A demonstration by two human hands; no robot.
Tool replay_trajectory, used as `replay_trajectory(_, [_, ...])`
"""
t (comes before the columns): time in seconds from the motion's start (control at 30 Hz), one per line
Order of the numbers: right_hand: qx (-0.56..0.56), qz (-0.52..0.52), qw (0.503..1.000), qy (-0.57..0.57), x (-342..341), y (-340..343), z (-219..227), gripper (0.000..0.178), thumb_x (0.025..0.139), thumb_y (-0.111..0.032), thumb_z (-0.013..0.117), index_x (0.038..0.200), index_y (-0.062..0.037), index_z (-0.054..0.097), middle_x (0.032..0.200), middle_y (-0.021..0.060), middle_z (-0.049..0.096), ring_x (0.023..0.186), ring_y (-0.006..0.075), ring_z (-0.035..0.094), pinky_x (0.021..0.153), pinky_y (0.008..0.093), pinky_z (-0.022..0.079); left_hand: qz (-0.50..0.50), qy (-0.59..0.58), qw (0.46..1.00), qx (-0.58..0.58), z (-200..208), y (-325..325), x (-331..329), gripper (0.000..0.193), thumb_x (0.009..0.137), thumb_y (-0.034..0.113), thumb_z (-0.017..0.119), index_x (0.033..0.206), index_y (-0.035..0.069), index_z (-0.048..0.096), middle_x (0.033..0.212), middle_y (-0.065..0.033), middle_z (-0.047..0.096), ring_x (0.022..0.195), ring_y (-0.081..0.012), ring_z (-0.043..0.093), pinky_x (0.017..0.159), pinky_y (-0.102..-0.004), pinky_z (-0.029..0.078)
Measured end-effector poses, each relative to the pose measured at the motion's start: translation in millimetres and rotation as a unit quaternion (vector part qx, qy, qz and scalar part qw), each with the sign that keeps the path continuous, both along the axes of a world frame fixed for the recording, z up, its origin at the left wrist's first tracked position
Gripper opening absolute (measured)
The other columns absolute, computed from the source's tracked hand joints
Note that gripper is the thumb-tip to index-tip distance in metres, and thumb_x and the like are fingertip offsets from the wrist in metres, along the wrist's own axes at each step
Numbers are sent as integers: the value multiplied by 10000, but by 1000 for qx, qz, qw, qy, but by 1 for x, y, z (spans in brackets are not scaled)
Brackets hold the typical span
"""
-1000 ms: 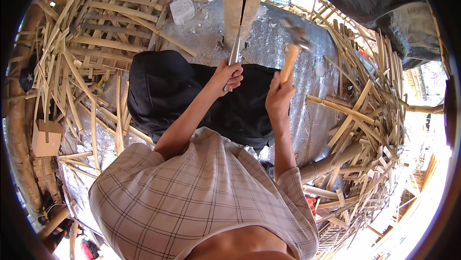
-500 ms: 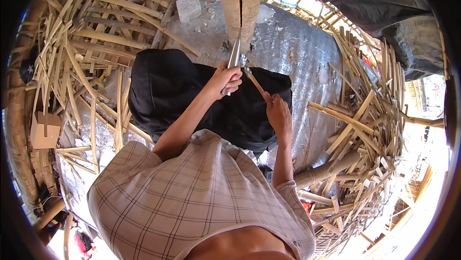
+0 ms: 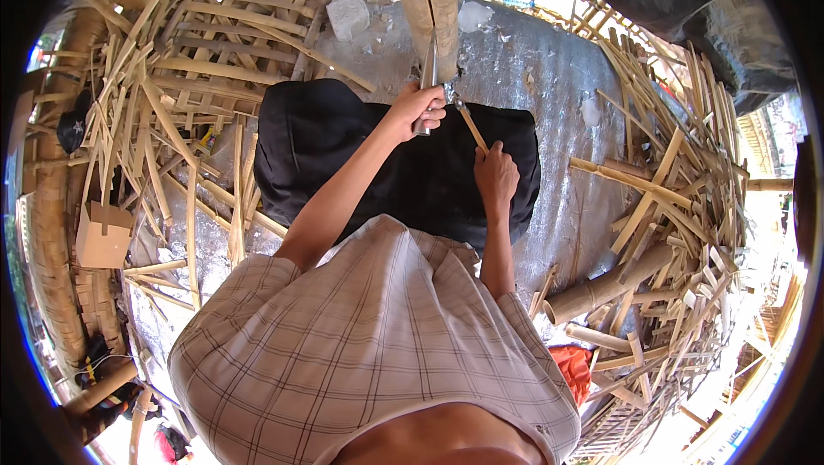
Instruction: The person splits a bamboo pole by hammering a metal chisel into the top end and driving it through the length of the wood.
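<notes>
My left hand is closed around a silver metal chisel-like tool, tapered toward its far end. That end meets the lower part of a thick wooden or bamboo post, beside a dark lengthwise split. Its wider near end sticks out below my fist. To the right, my right hand grips the light wooden handle of a hammer. The hammer's small metal head is close to the left fist, apart from the tool's near end. Black cloth covers my lap under both hands.
Woven bamboo strips lie at the far left, loose split strips on the right. A grey sheet spreads beneath. Also around me are a white block, a cardboard box, a bamboo pole and orange cloth.
Both hands have moved slightly farther away with their tools, and the chisel-like tool stands more upright. The view has shifted, bringing more of the orange cloth into sight.
</notes>
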State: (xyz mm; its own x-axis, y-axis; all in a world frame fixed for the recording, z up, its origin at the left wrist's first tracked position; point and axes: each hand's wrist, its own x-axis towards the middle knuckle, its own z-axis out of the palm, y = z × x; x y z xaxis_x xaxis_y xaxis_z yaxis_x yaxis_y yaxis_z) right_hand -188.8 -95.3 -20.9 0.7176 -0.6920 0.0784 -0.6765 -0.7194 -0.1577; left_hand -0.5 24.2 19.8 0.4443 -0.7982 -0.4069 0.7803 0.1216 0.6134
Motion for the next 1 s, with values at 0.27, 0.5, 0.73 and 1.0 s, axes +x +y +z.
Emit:
replay_trajectory(0.27, [-55,22,998,-5,-21,21,9,278,971,-315,614,890,-58,545,712,165,691,634,336,707,548,422,559,-19,12,995,-100,-23,-13,-4,245,876,2,565,709,111,422,574,31,426,394,-57,360,350,-229,306])
replay_trajectory(0.5, [-115,33,993,-7,-48,55,12,261,972,-326,607,954,-89,499,685,132,675,628,322,707,531,415,551,-72,41,991,-108,-17,-16,9,283,892,35,548,669,134,403,561,51,392,392,-49,339,364,-207,309])
replay_trajectory(0.73, [-139,8,990,31,-55,87,35,278,951,-337,641,955,-89,516,709,110,668,620,286,703,541,401,545,-97,30,995,1,-18,-23,22,264,825,96,552,636,158,378,549,50,386,410,-71,358,398,-259,330])
replay_trajectory(1.0, [-119,3,992,44,-62,78,35,257,970,-327,620,993,-82,547,671,156,663,664,351,693,608,475,531,-72,39,986,-144,-24,-37,-6,259,879,57,594,691,117,427,602,25,408,451,-85,377,436,-276,344])
